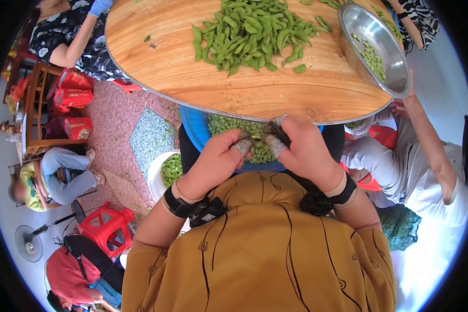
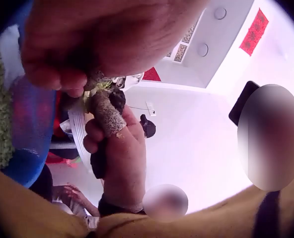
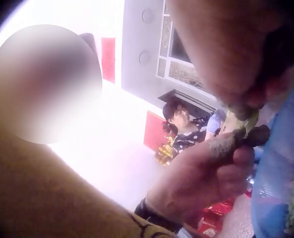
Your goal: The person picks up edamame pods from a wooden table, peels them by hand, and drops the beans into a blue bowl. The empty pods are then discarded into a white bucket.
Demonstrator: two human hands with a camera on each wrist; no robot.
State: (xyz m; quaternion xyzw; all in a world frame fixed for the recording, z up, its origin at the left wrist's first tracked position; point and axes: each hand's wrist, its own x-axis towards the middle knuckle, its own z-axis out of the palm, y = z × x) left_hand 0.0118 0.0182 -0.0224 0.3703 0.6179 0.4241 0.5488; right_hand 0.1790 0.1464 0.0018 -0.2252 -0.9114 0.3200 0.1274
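Note:
My left hand [image 1: 213,158] and right hand [image 1: 312,153] meet over a blue basin [image 1: 191,127] of shelled green beans [image 1: 231,125]. Between the fingertips of both hands a green soybean pod [image 3: 252,118] is pinched, mostly hidden by the fingers. Grey speckled covers wrap the left thumb [image 1: 243,147] and the right thumb [image 1: 274,145], and dark covers show on some other fingers. Just beyond the hands stands a wooden round table [image 1: 161,67] bearing a heap of soybean pods [image 1: 244,36].
A metal colander [image 1: 348,47] with some shelled beans tilts at the table's right edge. A white bucket [image 1: 155,177] of green pods stands on the floor to the left, with a red stool [image 1: 106,226] behind it. Other people sit around the table and along the left wall.

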